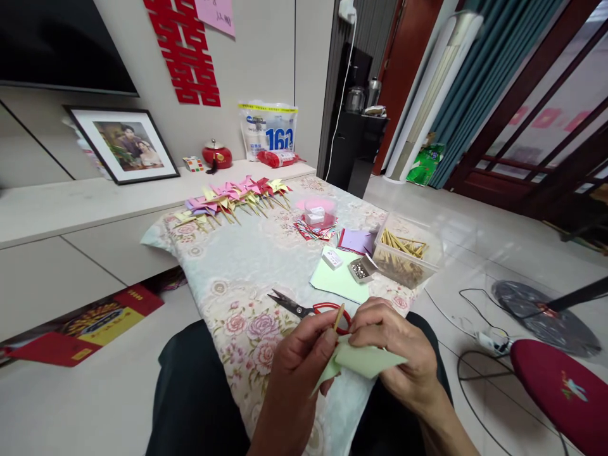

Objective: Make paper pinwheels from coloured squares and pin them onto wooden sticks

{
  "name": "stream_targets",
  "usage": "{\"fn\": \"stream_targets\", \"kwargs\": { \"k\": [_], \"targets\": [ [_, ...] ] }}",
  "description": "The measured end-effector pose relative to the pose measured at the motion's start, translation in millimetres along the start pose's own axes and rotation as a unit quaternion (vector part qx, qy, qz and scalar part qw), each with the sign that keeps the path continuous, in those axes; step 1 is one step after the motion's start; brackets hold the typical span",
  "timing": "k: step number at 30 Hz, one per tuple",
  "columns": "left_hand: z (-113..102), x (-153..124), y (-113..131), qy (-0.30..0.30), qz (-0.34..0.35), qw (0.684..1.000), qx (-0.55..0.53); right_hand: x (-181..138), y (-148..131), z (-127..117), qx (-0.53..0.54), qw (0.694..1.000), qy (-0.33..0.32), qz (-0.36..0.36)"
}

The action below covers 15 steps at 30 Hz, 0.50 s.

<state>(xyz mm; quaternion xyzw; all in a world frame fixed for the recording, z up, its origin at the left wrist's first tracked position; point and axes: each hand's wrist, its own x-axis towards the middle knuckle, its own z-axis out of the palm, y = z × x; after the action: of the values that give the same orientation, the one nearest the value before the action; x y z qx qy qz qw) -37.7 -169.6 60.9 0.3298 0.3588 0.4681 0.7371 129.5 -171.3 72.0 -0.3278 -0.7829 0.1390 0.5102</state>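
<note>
My left hand (304, 354) is closed around a thin wooden stick (339, 318) whose end points up between thumb and forefinger. Fingers of my right hand (399, 342) pinch a light green paper (365, 360), curled and folded, against the stick. Where paper and stick meet is partly hidden by my fingers. Just beyond my hands lie scissors (300, 309) with red handles, blades apart. Further off, a stack of green paper sheets (339, 278) carries a small white box (332, 258) and an opened box of metal pins (361, 269).
A clear plastic bin (403, 272) of wooden sticks stands at the table's right edge. Finished paper pinwheels (237, 193) lie in a row at the far left. Purple paper squares (356, 240) and a round pink container (320, 212) sit mid-table. A dark red stool (560, 386) is at right.
</note>
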Motion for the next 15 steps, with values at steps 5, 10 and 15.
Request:
{"fn": "stream_targets", "kwargs": {
  "k": [5,10,15],
  "targets": [
    [-3.0,-3.0,1.0,0.011,0.033,0.998,0.045,1.1,5.6,5.5,-0.034,0.998,0.046,-0.024],
    [-3.3,-4.0,8.8,-0.015,0.130,0.984,0.118,3.2,7.6,9.3,-0.041,0.997,0.057,-0.022],
    [-4.5,-4.9,11.4,-0.031,0.156,0.975,0.154,6.1,7.8,11.2,-0.029,0.997,0.069,-0.023]
  ]
}}
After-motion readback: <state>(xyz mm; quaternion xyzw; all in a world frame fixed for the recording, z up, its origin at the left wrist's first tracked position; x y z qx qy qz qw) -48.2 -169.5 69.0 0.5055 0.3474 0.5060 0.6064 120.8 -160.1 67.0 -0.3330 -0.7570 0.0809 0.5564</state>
